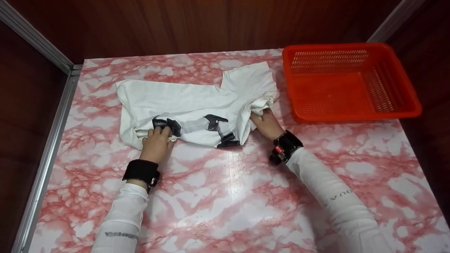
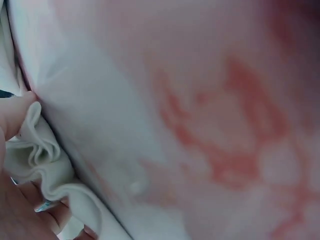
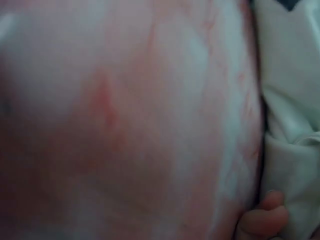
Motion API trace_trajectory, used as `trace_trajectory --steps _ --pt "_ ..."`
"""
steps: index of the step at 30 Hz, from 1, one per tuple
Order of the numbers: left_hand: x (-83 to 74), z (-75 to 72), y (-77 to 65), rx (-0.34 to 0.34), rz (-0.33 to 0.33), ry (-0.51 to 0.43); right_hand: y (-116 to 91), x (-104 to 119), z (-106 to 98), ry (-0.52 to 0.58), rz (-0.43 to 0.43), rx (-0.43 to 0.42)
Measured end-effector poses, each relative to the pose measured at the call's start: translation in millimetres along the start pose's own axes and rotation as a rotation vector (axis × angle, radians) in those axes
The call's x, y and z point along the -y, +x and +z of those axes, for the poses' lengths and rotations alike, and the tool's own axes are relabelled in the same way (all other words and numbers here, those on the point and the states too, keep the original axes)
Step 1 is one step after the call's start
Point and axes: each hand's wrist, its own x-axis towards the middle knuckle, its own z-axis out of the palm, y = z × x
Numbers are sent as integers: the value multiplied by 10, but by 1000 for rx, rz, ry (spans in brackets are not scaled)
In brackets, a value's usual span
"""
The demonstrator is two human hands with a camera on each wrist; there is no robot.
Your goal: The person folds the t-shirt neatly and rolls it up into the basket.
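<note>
A white T-shirt with a black-and-grey print lies sideways on the table, one sleeve pointing to the back and its near side bunched up. My left hand grips the near edge by the hem. In the left wrist view, folded white cloth runs between the thumb and fingers of the left hand. At the shirt's right end, my right hand holds the rolled-up cloth near the other sleeve, most fingers hidden in the folds. The right wrist view catches only the digit tips of the right hand against the shirt.
An orange-red plastic basket with slotted walls stands at the back right, close beside the shirt. The table has a red-and-white marbled top. Dark wood-like panels rise behind it and at both sides, with metal strips at the corners.
</note>
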Motion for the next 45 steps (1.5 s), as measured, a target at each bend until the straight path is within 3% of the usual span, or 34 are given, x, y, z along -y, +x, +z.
trace_trajectory --steps 3,8,12,19,24,27,29,37,40,45 --pt "38 -7 20 6 9 -22 11 -8 17 -141 -32 -38" --pt "121 -54 24 -22 48 -114 23 -14 -16 -216 -72 -130" --pt "188 -159 0 -78 50 -204 1 81 -101 -218 -66 -199" --pt "336 -488 -53 -236 -33 -305 -27 337 -338 -87 -84 -303" --pt "383 -729 -191 -316 -14 -333 -161 515 -525 49 1 -239" --pt "354 -838 -326 -367 47 -344 -309 643 -637 147 21 -196" --pt "318 -894 -428 -400 102 -355 -449 754 -720 173 -13 -193" --pt "213 -1024 -862 -381 220 -375 -1105 962 -933 51 -136 -175" --pt "248 -1026 -975 -370 238 -371 -1350 956 -928 -13 -168 -122" --pt "381 -925 -1103 -324 209 -320 -1675 802 -772 -118 -176 36"
